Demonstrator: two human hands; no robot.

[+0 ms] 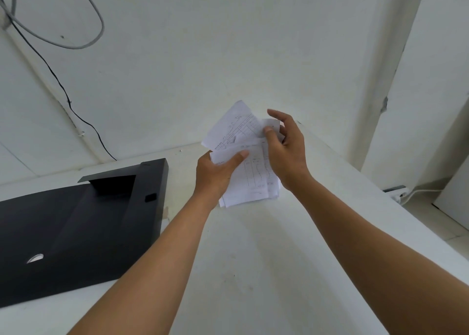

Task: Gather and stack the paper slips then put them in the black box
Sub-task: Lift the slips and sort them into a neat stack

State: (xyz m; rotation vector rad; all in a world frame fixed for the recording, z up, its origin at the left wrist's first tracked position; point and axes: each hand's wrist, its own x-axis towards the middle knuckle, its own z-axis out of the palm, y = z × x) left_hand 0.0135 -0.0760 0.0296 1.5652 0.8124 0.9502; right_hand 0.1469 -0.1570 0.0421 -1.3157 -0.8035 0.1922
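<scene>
paper slips [243,141] | edge print "NOTA NO" (rest illegible)

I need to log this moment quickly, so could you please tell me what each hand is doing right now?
Left hand: holding the stack of white printed paper slips, thumb on top.
Right hand: pinching the upper slips of the same stack.

We see soft, even, bright daylight, faint shadows, wide-angle bending at the edges, and slight overall softness.
</scene>
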